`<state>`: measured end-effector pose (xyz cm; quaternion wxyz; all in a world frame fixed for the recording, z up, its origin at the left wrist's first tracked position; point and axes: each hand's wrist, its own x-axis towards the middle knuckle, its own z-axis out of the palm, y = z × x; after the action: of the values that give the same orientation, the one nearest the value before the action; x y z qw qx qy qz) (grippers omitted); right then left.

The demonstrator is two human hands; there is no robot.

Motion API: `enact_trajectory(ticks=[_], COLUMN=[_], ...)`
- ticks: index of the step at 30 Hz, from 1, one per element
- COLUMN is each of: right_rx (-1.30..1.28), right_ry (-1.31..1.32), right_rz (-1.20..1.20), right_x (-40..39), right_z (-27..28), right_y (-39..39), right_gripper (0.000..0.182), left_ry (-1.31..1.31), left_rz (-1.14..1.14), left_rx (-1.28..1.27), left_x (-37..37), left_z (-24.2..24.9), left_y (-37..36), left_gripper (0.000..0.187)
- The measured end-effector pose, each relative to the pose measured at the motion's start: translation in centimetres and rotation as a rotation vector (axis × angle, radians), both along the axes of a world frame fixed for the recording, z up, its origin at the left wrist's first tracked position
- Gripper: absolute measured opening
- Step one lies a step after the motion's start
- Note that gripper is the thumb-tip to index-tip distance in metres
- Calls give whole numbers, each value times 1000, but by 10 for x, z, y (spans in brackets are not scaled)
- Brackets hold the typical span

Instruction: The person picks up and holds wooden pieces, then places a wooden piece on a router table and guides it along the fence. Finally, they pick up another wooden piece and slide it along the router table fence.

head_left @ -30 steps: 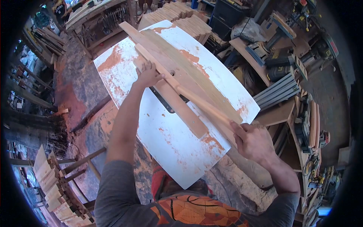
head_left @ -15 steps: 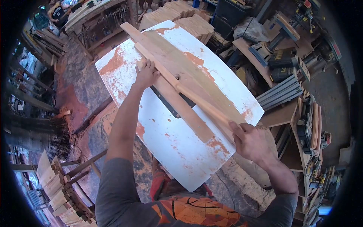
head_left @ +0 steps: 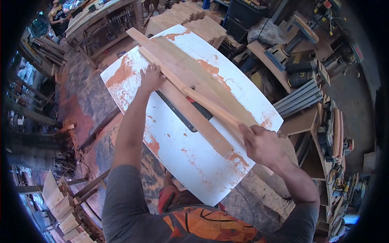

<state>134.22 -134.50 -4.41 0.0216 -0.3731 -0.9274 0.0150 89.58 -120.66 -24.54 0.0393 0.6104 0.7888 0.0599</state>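
Note:
A long, narrow wooden strip (head_left: 210, 104) lies slantwise across a white table (head_left: 182, 162) dusted with orange sawdust. My right hand (head_left: 262, 146) is closed around its near end, with the thumb along the wood. Farther up, my left hand (head_left: 153, 77) rests with spread fingers against the strip's left side. A flat wooden board (head_left: 194, 115) runs along the left of the strip, over a dark slotted plate (head_left: 177, 112) set in the tabletop. On the right lies a wider plank (head_left: 219, 87). Whatever is under my left palm is hidden.
Stacked wood pieces (head_left: 174, 18) stand behind the table. To the right, shelves (head_left: 300, 121) carry tools and a black tool case (head_left: 300, 60). A workbench (head_left: 101, 18) is at the back left, near another person (head_left: 58, 18). More cut wood (head_left: 60, 202) is piled at lower left.
My right hand and the strip have moved a little forward, up and left. The fingers of my left hand look more spread. The view has shifted slightly.

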Motion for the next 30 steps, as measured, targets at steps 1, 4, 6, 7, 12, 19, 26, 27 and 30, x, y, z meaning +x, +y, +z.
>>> enact_trajectory(ticks=[1, 4, 6, 7, 12, 19, 26, 27, 30], right_rx=[-5, 37, 41, 38, 52, 46, -117, -117, -83], right_ry=[-6, 17, -3, -16, 27, 1, 184, 218, 257], right_rz=[-3, 8, 21, 23, 31, -36, -386, -431, -539], right_x=[-4, -25, -38, -45, -105, -166, -85, -68, -37], right_z=[-1, -13, -12, -12, -13, 15, 58, 53, 45], right_y=[2, 13, 23, 26, 48, 43, -57, -74, -120], right_gripper=[40, 40, 41, 41, 42, 47, 41, 40, 39], left_ry=[12, 9, 0, -2, -257, -569, -545, -577, -697], left_rz=[9, 42, 37, 22, 21, 208, 368, 381, 440], left_rx=[-18, -38, -19, -7, -127, 264, 40, -24, 115], left_x=[-3, -22, -41, -51, -119, -171, -199, -203, -248], left_z=[2, 9, 2, -1, 5, -85, -24, -24, -77], left_y=[3, 14, 24, 29, 75, 148, 146, 150, 200], left_gripper=[68, 67, 67, 68, 89, 124, 132, 133, 131])
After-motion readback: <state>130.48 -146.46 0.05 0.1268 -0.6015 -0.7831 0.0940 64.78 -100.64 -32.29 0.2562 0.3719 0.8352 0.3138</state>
